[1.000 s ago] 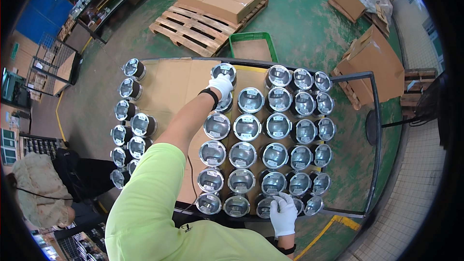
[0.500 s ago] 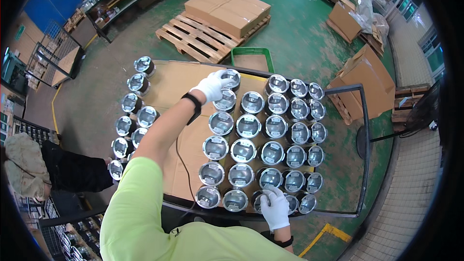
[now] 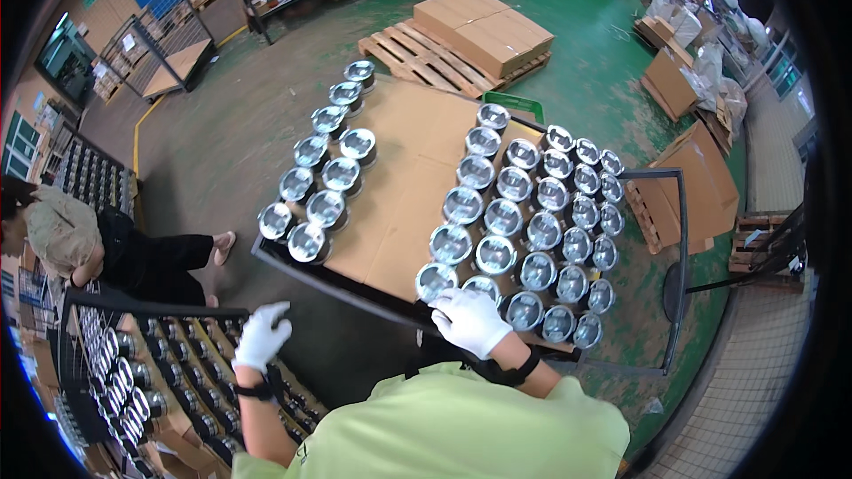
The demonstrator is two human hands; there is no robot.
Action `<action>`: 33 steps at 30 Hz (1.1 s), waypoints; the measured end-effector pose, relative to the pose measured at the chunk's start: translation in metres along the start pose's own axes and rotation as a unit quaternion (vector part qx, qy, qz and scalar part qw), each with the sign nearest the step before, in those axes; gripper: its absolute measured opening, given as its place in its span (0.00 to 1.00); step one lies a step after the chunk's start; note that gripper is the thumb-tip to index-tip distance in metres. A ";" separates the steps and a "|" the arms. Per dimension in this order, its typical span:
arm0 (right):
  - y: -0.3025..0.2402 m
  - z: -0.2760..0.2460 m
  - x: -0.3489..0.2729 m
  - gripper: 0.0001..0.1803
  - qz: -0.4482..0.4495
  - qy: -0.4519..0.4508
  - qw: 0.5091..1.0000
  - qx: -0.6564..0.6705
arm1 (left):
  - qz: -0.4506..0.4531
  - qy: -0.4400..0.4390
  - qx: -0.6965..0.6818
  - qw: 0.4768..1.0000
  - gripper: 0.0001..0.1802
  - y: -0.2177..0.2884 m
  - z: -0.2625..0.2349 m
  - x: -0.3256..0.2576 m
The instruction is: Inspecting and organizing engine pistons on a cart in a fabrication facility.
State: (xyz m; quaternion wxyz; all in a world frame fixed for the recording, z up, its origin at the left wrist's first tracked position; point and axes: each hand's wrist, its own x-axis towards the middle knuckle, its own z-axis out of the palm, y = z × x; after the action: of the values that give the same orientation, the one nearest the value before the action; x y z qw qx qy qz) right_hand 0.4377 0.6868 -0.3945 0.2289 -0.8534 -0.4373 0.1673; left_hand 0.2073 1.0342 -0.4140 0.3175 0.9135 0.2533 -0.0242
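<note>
The left hand (image 3: 262,337) is hovering loosely spread, while the right hand (image 3: 470,321) is overlapping near-edge pistons (image 3: 437,279), its grip too hidden to tell.

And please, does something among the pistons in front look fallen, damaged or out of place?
None of the visible pistons looks fallen; damage I cannot judge. One oddity: in the right block, the second column from the left has a gap at its far end, where both its neighbours go further.
</note>
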 end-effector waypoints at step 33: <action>-0.740 0.267 -0.032 0.16 -0.751 -0.194 0.631 -0.029 | -0.553 0.540 -0.163 0.613 0.23 0.027 0.046 -0.575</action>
State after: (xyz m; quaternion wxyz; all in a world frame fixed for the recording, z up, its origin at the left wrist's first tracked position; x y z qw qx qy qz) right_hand -0.2053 1.1049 -0.2183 0.1604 -0.1845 -0.9658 0.0865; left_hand -0.2747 0.7312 -0.3177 0.1934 0.3808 0.8361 0.3442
